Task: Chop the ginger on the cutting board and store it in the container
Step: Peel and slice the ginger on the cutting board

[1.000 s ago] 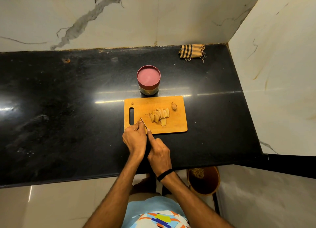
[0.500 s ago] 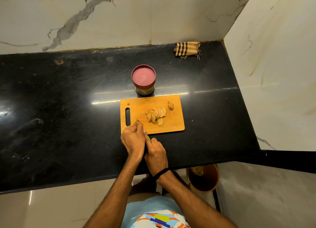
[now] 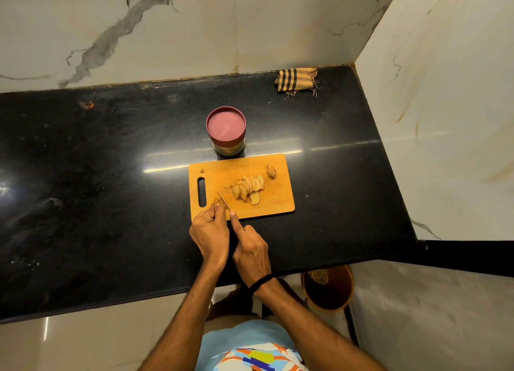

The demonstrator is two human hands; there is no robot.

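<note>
A wooden cutting board (image 3: 275, 201) lies on the black counter. Several pale ginger slices (image 3: 248, 188) are fanned out at its middle, and a small brown ginger end (image 3: 271, 171) sits near its far right corner. My right hand (image 3: 250, 252) grips a knife (image 3: 223, 201), index finger stretched along the blade's back, the tip pointing up-left over the board's near left part. My left hand (image 3: 210, 234) pinches a small ginger piece (image 3: 218, 202) against the board beside the blade. Just behind the board stands the container (image 3: 225, 130) with a dark red lid on it.
The black counter (image 3: 111, 190) meets marble walls behind and at the right. A folded striped cloth (image 3: 296, 80) lies in the back right corner. Below the counter's front edge on the floor stands a brown bin (image 3: 328, 291).
The knife drew back toward me half a second ago and now its blade reaches over the board's near left part again. My left hand stays at the small piece. The view shifted slightly.
</note>
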